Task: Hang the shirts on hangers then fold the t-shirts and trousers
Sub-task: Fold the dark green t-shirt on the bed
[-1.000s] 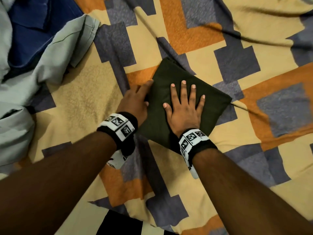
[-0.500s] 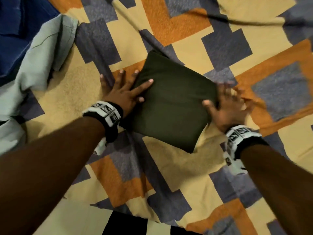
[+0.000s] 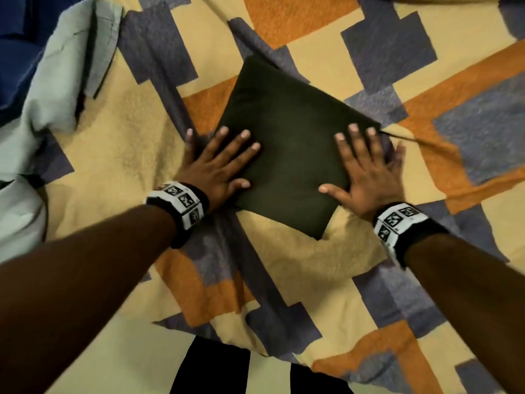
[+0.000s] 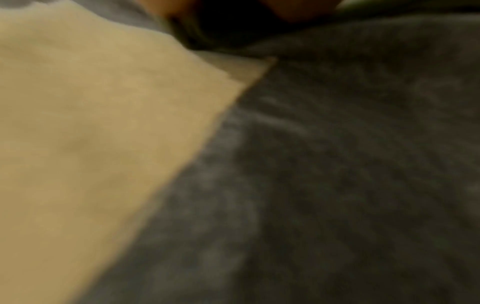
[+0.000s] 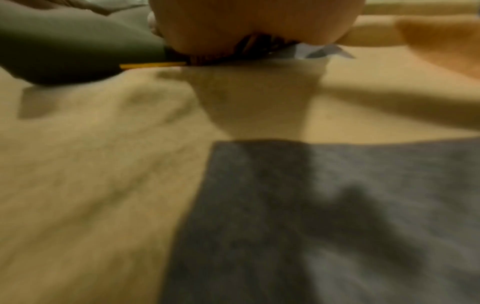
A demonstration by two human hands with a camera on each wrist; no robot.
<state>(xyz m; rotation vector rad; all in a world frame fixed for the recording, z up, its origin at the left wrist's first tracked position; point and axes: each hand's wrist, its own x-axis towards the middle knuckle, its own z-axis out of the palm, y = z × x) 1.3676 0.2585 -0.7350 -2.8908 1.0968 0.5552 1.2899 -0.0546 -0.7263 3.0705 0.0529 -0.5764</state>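
Observation:
A dark olive garment (image 3: pixel 292 149), folded into a neat square, lies flat on the patterned blanket (image 3: pixel 284 280) in the head view. My left hand (image 3: pixel 218 163) lies flat with spread fingers over its left edge, partly on the blanket. On the garment's right edge my right hand (image 3: pixel 363 169) rests flat, fingers straight, the little finger off the cloth. The right wrist view shows the garment's near corner (image 5: pixel 64 47) beside my palm (image 5: pixel 254 22). The left wrist view is blurred and shows only blanket.
A pale green garment (image 3: pixel 56 89) and a blue one (image 3: pixel 25 29) lie crumpled at the far left of the bed. The yellow, orange and grey blanket stretches around the folded square. My dark-clothed legs (image 3: pixel 255 371) show at the bottom edge.
My right hand moved from the middle of the folded garment out to its right edge. The left hand opened flat on the left edge. The garment stayed folded.

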